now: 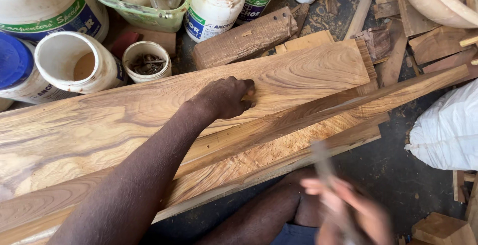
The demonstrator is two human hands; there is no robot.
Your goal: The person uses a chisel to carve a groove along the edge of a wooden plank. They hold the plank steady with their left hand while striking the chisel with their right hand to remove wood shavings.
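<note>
Left hand (226, 97) pressed knuckles-down on wide grained plank (149, 115), fingers curled around something small, not clear what, right hand (348, 210) blurred at lower right, clenched on a pale tool handle (323, 163), perhaps a hammer, open white tubs (74, 61) beyond plank.

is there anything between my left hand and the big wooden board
Nothing visible. The left hand rests directly on the wooden board, fingers curled against its surface. The right hand is blurred below the board's near edge, gripping something too smeared to identify.
</note>
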